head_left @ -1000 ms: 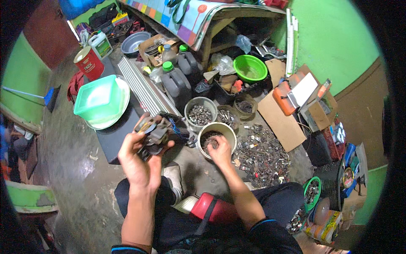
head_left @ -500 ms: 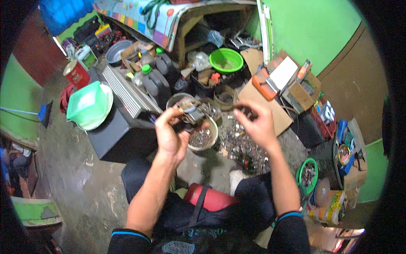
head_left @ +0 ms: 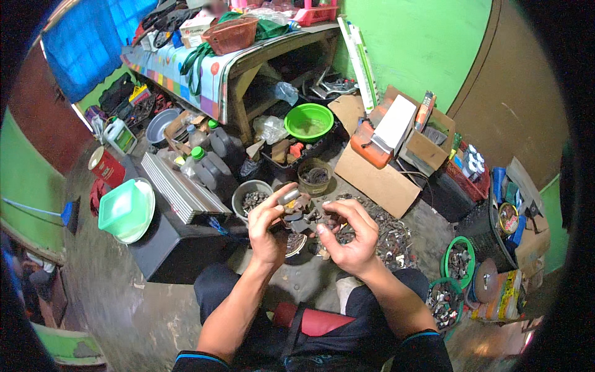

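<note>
We hold a small greasy metal assembly [head_left: 304, 214], grey with dark parts and what looks like a short cylinder at its upper left, up in front of us above the floor, just over a light-rimmed pot of scrap [head_left: 295, 243]. Our left hand [head_left: 268, 226] is closed around its left side, thumb and forefinger pinching near the cylinder; our right hand [head_left: 350, 235] grips the right side, fingertips curled in on a dark piece, though we cannot tell exactly which part they pinch. We judge that we are partway through working this assembly apart or turning it over to inspect it, both hands steadying it. The next move, as we read it, calls for a firm hold with the left while the right twists or pulls a piece free, keeping loose bits from dropping outside the pot. Just beyond stand a grey bucket of metal bits [head_left: 251, 197] and a small brown tub [head_left: 315, 176]; a spread of scrap metal [head_left: 384, 232] lies on the floor to the right, a green basin [head_left: 308, 121] farther back.
</note>
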A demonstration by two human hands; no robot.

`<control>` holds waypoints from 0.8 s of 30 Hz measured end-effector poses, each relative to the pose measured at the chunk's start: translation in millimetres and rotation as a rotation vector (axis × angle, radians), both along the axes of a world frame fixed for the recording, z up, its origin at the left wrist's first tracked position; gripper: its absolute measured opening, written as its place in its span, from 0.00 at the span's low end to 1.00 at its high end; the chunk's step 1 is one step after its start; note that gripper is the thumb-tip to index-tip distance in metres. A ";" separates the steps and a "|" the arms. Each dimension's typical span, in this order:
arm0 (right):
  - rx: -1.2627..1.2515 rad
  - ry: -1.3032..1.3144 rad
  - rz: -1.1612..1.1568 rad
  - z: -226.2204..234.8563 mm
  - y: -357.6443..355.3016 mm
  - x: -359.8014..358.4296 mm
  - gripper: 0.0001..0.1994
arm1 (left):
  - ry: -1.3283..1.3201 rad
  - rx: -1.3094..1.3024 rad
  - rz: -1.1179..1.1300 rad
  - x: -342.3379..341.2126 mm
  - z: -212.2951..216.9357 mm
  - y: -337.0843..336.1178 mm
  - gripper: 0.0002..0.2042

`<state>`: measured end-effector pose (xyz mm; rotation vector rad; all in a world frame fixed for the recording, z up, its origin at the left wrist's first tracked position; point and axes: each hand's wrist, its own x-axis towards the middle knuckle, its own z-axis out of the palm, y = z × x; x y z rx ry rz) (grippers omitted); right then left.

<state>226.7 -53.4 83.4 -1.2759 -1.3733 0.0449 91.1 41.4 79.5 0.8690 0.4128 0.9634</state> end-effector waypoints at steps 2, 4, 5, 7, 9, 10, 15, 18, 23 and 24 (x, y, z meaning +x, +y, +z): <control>-0.051 0.007 0.009 3.1 -2.3 4.3 0.16 | 0.021 0.081 0.019 4.3 -3.1 0.2 0.28; -0.085 0.018 0.020 5.7 -2.1 4.7 0.16 | 0.007 0.092 0.031 7.3 -3.9 -2.9 0.29; -0.062 -0.001 0.048 5.7 -1.4 5.1 0.15 | 0.029 0.120 0.052 7.2 -1.1 -7.0 0.30; -0.016 -0.039 0.104 5.9 1.3 6.6 0.14 | 0.093 0.171 0.065 5.0 -0.2 -10.0 0.31; -0.066 -0.026 0.167 6.3 0.7 6.5 0.13 | 0.108 0.183 0.046 0.8 -2.3 -8.7 0.30; -0.091 -0.019 0.197 7.0 -0.1 7.3 0.13 | 0.103 0.176 0.045 0.3 -3.2 -8.7 0.30; -0.084 -0.127 0.250 5.2 5.1 15.6 0.10 | 0.154 0.094 0.046 -5.8 5.0 -14.3 0.28; -0.094 -0.113 0.243 1.9 6.7 12.3 0.08 | 0.193 0.067 0.057 -9.8 0.8 -12.6 0.27; -0.034 -0.071 0.127 -4.3 11.5 -0.5 0.07 | 0.070 -0.129 0.063 -9.7 -5.4 -12.7 0.21; -0.023 -0.044 0.108 -6.7 13.7 -3.6 0.07 | 0.090 -0.116 0.092 -9.3 -7.9 -11.9 0.20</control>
